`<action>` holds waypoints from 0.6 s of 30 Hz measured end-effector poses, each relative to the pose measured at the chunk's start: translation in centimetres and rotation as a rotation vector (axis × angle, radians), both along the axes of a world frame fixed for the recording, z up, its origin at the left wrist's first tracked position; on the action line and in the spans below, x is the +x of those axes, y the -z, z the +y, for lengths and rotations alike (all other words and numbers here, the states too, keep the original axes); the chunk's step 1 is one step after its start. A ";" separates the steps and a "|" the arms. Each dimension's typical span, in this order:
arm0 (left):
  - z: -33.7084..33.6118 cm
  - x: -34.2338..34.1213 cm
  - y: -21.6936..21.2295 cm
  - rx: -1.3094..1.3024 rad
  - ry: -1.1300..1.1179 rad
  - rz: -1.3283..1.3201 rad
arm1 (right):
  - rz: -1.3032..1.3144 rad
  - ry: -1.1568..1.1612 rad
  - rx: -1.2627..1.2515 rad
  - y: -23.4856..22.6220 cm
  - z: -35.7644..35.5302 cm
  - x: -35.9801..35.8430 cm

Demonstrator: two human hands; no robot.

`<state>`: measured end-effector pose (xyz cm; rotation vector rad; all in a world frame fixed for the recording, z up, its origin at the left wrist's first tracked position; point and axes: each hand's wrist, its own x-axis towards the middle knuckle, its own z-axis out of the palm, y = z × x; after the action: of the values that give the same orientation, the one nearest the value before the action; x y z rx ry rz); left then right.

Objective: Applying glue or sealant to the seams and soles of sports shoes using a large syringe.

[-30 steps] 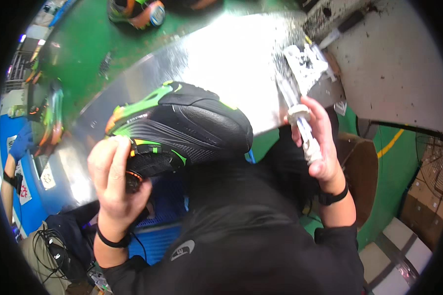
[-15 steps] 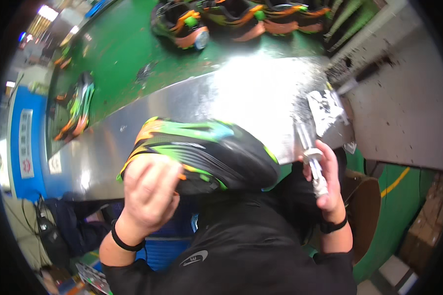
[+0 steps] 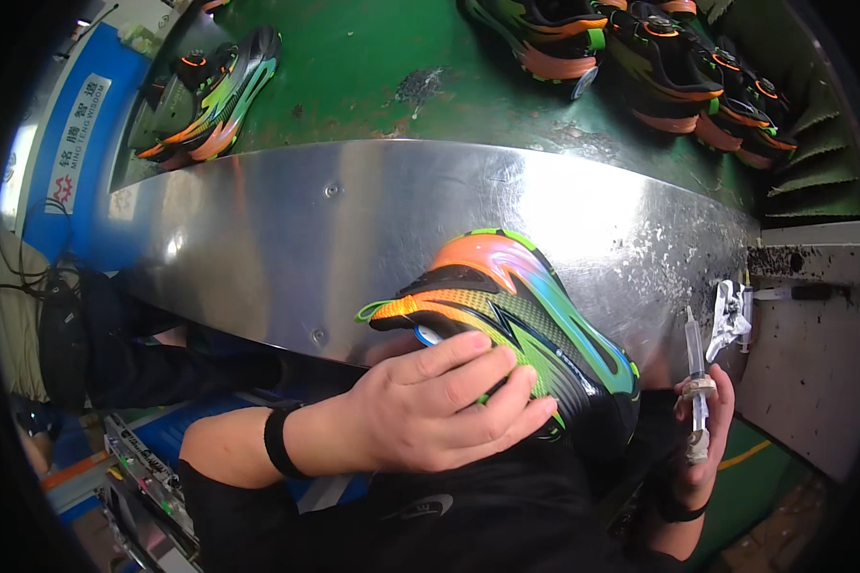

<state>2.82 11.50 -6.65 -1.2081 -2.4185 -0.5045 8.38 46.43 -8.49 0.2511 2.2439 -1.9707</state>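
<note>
A black running shoe with green, yellow and orange panels [image 3: 569, 334] lies tilted on its side over the front edge of the steel plate [image 3: 258, 229], its glossy multicoloured sole edge facing away from me. My left hand [image 3: 449, 406] is closed on the shoe, fingers across its upper near the opening; the thumb is hidden. To the right of the shoe, my right hand [image 3: 720, 396] grips a clear syringe [image 3: 695, 346] by its flange and plunger, with the tip pointing away from me and apart from the shoe.
Several similar shoes [image 3: 659, 72] stand at the far right of the green surface [image 3: 373, 67]; another shoe [image 3: 229, 100] sits at far left. Crumpled white paper [image 3: 729, 315] and a dark-handled tool [image 3: 798, 292] lie at right. A blue panel [image 3: 86, 162] borders the left.
The shoe has been turned, so its sole edge now faces away. My left hand has shifted its hold along it. The view has swung left; the right hand keeps the syringe.
</note>
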 end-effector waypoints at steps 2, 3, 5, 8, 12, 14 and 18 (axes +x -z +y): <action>0.0 0.2 0.6 0.063 -0.009 -0.027 | -0.030 -0.025 0.104 -1.0 -1.0 -0.7; -0.1 0.1 0.8 0.074 -0.013 -0.023 | -0.055 -0.008 0.115 -1.3 -1.3 -1.0; -0.4 0.0 1.2 0.106 -0.006 -0.046 | -0.071 -0.045 0.057 -2.4 -1.3 -1.7; -0.7 0.1 1.4 0.141 -0.011 -0.083 | -0.017 -0.078 -0.114 -4.1 -2.3 -3.3; -1.1 0.1 2.5 0.210 0.016 -0.080 | 0.008 -0.251 -0.390 -7.1 -4.7 -6.9; -1.2 0.4 3.0 0.226 0.019 -0.051 | -0.039 -0.454 -0.540 -7.5 -6.2 -8.8; -1.2 0.2 3.3 0.305 0.014 -0.067 | 0.000 -0.594 -0.485 -8.0 -8.5 -10.9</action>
<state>3.04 10.32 -9.95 -1.0918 -2.2819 -0.8940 -2.51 37.96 -0.51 -0.4187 1.5078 -2.0523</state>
